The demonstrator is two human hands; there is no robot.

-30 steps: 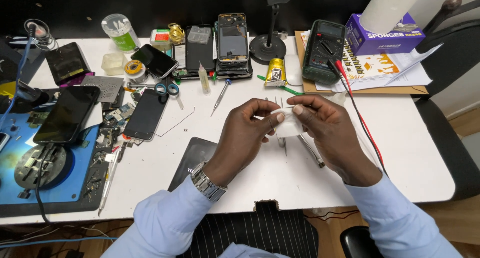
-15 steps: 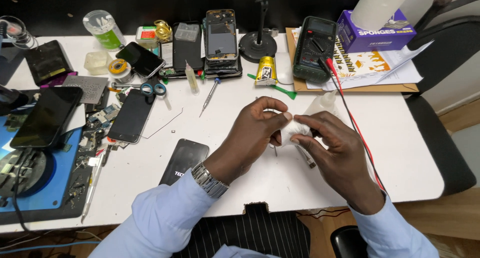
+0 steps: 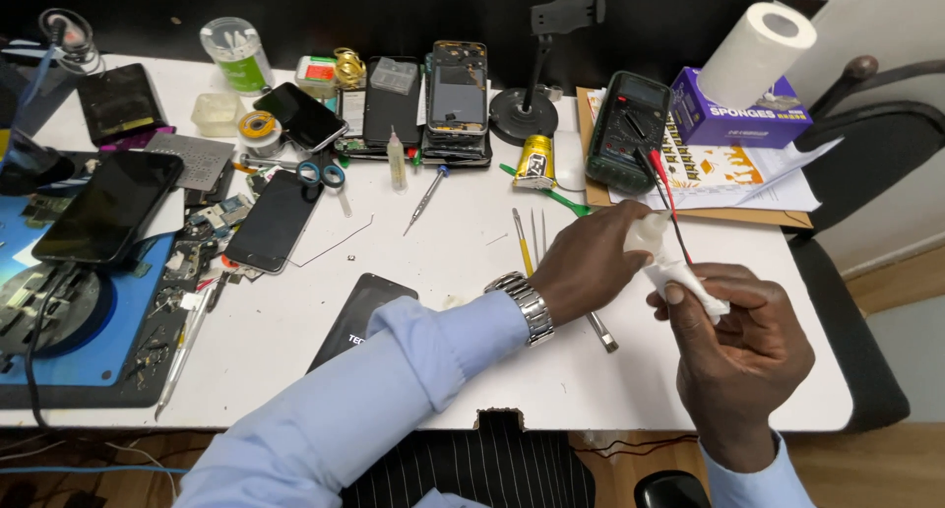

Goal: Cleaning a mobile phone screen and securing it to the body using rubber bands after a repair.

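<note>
My left hand (image 3: 589,264) reaches across to the right and holds a small translucent bottle (image 3: 650,234), tipped toward a folded white tissue (image 3: 692,287). My right hand (image 3: 740,343) pinches that tissue between thumb and fingers, just above the table's front right part. Bottle and tissue touch or nearly touch. A metal watch (image 3: 525,306) sits on my left wrist. A black phone (image 3: 356,316) lies face down on the white table (image 3: 443,272), partly under my left sleeve. Tweezers (image 3: 524,240) and a thin tool lie just behind my left hand.
A multimeter (image 3: 626,126) with red and black leads stands behind the hands, next to a purple box (image 3: 740,122) and a paper roll (image 3: 758,39). Several phones and parts crowd the back and left. A blue work mat (image 3: 89,341) lies far left. A dark chair (image 3: 856,173) stands right.
Both hands have moved right and apart from in front of me. My left hand now holds the small bottle at the tissue, which my right hand keeps. The view has shifted right.
</note>
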